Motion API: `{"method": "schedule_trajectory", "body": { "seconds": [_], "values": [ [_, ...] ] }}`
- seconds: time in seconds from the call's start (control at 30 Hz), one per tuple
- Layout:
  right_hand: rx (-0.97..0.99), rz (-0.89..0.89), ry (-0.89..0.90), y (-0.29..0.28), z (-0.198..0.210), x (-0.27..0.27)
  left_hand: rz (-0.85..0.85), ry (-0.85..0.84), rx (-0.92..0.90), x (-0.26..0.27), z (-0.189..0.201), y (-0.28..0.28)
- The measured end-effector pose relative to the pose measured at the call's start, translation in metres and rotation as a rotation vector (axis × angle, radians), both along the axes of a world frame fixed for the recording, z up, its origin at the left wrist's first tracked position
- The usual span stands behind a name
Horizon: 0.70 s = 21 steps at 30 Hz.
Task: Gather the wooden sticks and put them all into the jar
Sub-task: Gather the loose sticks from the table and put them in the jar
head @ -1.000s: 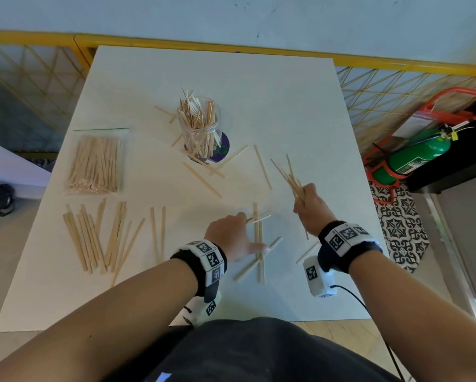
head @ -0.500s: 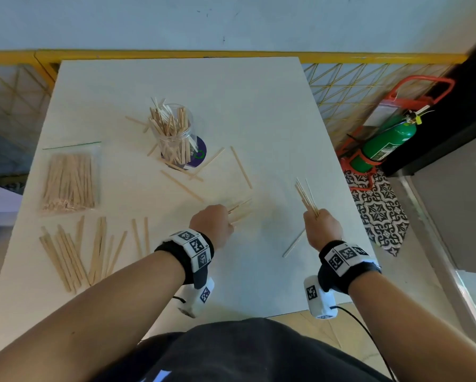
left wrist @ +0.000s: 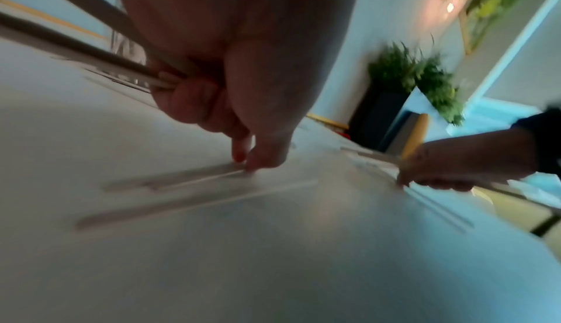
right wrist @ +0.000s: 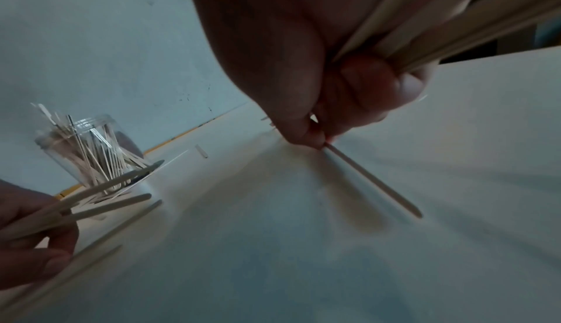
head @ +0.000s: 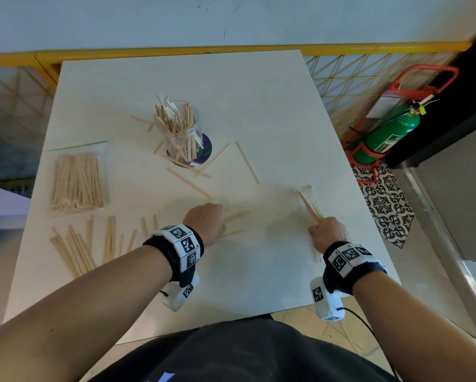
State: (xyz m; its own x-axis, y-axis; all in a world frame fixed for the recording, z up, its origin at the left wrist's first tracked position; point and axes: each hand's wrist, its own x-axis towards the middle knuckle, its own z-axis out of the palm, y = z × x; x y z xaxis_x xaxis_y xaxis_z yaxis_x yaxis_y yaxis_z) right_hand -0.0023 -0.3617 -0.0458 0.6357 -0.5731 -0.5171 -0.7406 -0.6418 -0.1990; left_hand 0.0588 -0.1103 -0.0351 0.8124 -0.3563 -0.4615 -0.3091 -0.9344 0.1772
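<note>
A bundle of wooden sticks (head: 310,206) is gripped in the curled right hand (head: 328,234), whose thumb and forefinger also pinch the end of one stick (right wrist: 372,179) lying on the table (head: 259,106). Several sticks (left wrist: 91,40) are clasped in the left hand (head: 205,221), its fingertips (left wrist: 264,158) pressed to another flat stick (left wrist: 173,179). The jar (head: 180,133), partly filled, is seen beyond the left hand.

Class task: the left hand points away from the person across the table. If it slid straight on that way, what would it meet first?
Probably the loose sticks lying just beyond the left hand, which already grips a few; the jar stands farther off to one side. Depth is hard to judge.
</note>
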Motion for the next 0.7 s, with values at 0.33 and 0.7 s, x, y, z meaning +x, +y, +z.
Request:
{"method": "schedule_trajectory", "body": {
  "seconds": [0.33,0.7],
  "values": [
    [0.154,0.178,-0.131,0.02,0.012,0.025,0.018,0.097,0.065,0.007,-0.003,0.004],
    [0.745,0.161,-0.307,0.049,0.041,0.068,0.63,0.196,-0.938,0.034,0.033,0.043]
  ]
}}
